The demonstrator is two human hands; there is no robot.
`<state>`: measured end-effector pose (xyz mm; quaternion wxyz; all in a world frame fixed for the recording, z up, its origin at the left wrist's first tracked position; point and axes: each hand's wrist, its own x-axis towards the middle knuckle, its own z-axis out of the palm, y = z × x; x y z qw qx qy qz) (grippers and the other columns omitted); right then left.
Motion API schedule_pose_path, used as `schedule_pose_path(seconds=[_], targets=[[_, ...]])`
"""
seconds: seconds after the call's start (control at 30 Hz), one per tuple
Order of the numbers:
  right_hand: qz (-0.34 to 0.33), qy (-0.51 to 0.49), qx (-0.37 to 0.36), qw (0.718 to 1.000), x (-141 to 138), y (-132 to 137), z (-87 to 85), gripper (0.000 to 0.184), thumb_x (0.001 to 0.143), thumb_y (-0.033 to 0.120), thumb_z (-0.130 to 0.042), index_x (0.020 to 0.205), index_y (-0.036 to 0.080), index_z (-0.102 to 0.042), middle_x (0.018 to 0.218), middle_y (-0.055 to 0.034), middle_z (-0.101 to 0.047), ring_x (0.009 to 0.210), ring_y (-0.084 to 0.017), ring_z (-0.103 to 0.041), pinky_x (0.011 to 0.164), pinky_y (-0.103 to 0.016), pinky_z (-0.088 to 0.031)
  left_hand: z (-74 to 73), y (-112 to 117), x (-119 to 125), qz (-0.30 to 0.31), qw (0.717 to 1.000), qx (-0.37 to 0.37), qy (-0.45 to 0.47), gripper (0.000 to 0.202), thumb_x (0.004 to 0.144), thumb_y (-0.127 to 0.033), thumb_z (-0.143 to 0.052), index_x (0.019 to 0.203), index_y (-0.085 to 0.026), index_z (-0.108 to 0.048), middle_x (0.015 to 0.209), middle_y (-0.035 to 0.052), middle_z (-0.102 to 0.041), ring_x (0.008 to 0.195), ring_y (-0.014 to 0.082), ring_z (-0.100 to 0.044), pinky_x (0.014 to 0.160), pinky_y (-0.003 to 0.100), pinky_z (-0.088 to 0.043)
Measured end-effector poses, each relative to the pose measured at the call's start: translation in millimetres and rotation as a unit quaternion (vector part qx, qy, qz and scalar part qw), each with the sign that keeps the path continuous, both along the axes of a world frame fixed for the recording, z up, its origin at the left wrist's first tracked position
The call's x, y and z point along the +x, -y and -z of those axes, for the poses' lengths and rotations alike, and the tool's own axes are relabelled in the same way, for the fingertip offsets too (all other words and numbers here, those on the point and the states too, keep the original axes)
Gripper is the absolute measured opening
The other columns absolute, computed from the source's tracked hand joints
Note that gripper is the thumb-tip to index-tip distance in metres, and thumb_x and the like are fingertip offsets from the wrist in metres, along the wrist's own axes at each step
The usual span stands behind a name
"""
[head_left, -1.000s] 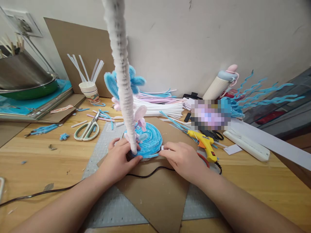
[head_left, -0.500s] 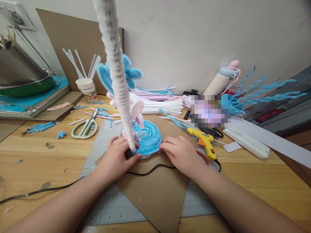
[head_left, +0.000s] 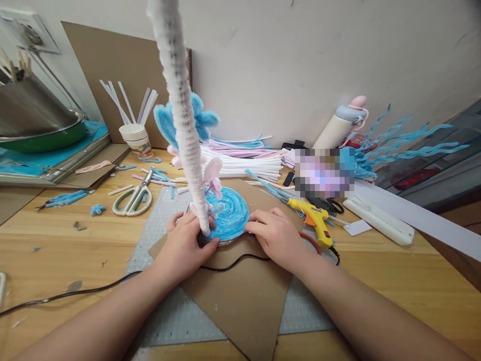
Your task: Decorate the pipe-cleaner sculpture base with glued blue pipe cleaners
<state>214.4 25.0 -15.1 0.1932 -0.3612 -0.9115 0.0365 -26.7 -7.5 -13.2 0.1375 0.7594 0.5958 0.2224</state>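
Note:
A round blue base [head_left: 233,213] coiled from pipe cleaners lies on a sheet of brown cardboard [head_left: 240,301]. From its left front rises a tall stem [head_left: 180,100] wrapped in white pipe cleaner, running out of the top of the view. Blue petals [head_left: 205,118] and a small pink flower [head_left: 213,175] show beside the stem. My left hand [head_left: 188,243] is closed around the base's left edge, its thumb along the front rim near the stem's foot. At the right rim, my right hand [head_left: 276,235] holds the edge with bent fingers; its fingertips are partly hidden.
A yellow glue gun [head_left: 315,220] lies right of the cardboard, and a black cord [head_left: 240,260] crosses it. Scissors [head_left: 135,198] rest to the left. Behind are white pipe cleaners [head_left: 244,163], paper cups [head_left: 135,140] with glue sticks, and a bottle [head_left: 336,125]. A cutting mat [head_left: 165,321] lies underneath.
The view has shifted slightly. Both hands keep their hold on the blue base, and the right fingers have shifted a little along its rim.

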Motion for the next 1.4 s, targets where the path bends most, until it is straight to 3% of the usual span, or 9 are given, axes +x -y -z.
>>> schedule_pose_path(seconds=[0.23, 0.63, 0.73, 0.83, 0.9, 0.97, 1.0, 1.23, 1.4], targets=[[-0.098, 0.021, 0.066, 0.993, 6, -4, 3.6, 0.031, 0.098, 0.020, -0.044, 0.117, 0.032, -0.065, 0.122, -0.0071, -0.060, 0.094, -0.018, -0.056, 0.079, -0.031, -0.035, 0.3, 1, 1, -0.005, 1.000, 0.000, 0.002, 0.018, 0.078, -0.031, -0.063, 0.094, -0.024, -0.061, 0.115, 0.0023, -0.065, 0.115, 0.0260, -0.055, 0.106, 0.052, -0.021], [-0.107, 0.056, 0.091, 0.988, 3, -3, 0.7, 0.032, 0.097, 0.019, -0.046, 0.117, 0.033, -0.066, 0.115, -0.0082, -0.062, 0.087, -0.018, -0.056, 0.078, -0.033, -0.035, -4.4, -2, -12, 0.030, 0.998, 0.015, 0.061, 0.025, 0.082, -0.037, -0.060, 0.103, -0.025, -0.062, 0.111, 0.0032, -0.066, 0.111, 0.0274, -0.057, 0.104, 0.052, -0.031], [-0.111, 0.052, 0.088, 0.989, 3, -4, 1.2, 0.032, 0.097, 0.020, -0.045, 0.118, 0.034, -0.065, 0.116, -0.0081, -0.061, 0.090, -0.018, -0.057, 0.079, -0.033, -0.035, -12.8, 3, -26, -0.012, 0.976, 0.108, 0.188, 0.022, 0.087, -0.033, -0.051, 0.105, -0.023, -0.059, 0.109, 0.0047, -0.063, 0.107, 0.0251, -0.057, 0.097, 0.044, -0.042], [-0.114, 0.048, 0.084, 0.989, 3, -4, 1.4, 0.031, 0.098, 0.021, -0.046, 0.119, 0.034, -0.065, 0.117, -0.0080, -0.062, 0.089, -0.017, -0.057, 0.080, -0.033, -0.035, -23.4, 16, -30, -0.022, 0.924, 0.277, 0.263, 0.016, 0.084, -0.021, -0.051, 0.099, -0.022, -0.057, 0.096, 0.0037, -0.058, 0.096, 0.0208, -0.057, 0.088, 0.037, -0.046], [-0.114, 0.046, 0.081, 0.989, 3, -3, 1.9, 0.030, 0.098, 0.022, -0.046, 0.119, 0.034, -0.064, 0.117, -0.0083, -0.061, 0.089, -0.016, -0.057, 0.080, -0.033, -0.034, -28.2, 28, -24, 0.059, 0.927, 0.309, 0.203, 0.019, 0.081, -0.012, -0.051, 0.096, -0.021, -0.058, 0.085, 0.0018, -0.058, 0.079, 0.0166, -0.057, 0.073, 0.031, -0.049], [-0.112, 0.049, 0.079, 0.989, 4, -3, 2.9, 0.031, 0.098, 0.022, -0.046, 0.120, 0.034, -0.064, 0.119, -0.0087, -0.061, 0.092, -0.017, -0.057, 0.080, -0.033, -0.034, -28.7, 39, -11, 0.168, 0.956, 0.230, 0.065, 0.024, 0.081, -0.008, -0.050, 0.099, -0.019, -0.060, 0.084, 0.0021, -0.062, 0.070, 0.0143, -0.059, 0.062, 0.027, -0.048], [-0.110, 0.052, 0.079, 0.989, 4, -3, 3.6, 0.031, 0.098, 0.022, -0.046, 0.120, 0.034, -0.063, 0.120, -0.0088, -0.060, 0.093, -0.018, -0.057, 0.080, -0.034, -0.034, -27.2, 43, -4, 0.178, 0.961, 0.210, 0.006, 0.024, 0.083, -0.009, -0.049, 0.102, -0.018, -0.061, 0.089, 0.0038, -0.065, 0.071, 0.0150, -0.061, 0.060, 0.028, -0.049], [-0.101, 0.067, 0.076, 0.990, 3, -4, 3.9, 0.030, 0.098, 0.024, -0.046, 0.121, 0.036, -0.063, 0.116, -0.0074, -0.061, 0.093, -0.019, -0.055, 0.082, -0.035, -0.031, -6.2, 53, 22, 0.151, 0.930, 0.244, -0.229, 0.033, 0.088, -0.014, -0.042, 0.111, -0.009, -0.065, 0.109, 0.0133, -0.069, 0.099, 0.0275, -0.064, 0.077, 0.040, -0.056], [-0.097, 0.075, 0.069, 0.990, 2, -2, 1.0, 0.031, 0.096, 0.021, -0.049, 0.120, 0.036, -0.063, 0.116, -0.0065, -0.060, 0.091, -0.019, -0.053, 0.084, -0.035, -0.030, -4.6, 58, 18, 0.114, 0.931, 0.214, -0.274, 0.032, 0.088, -0.018, -0.043, 0.106, -0.010, -0.068, 0.120, 0.0167, -0.066, 0.091, 0.0281, -0.066, 0.062, 0.037, -0.056]])
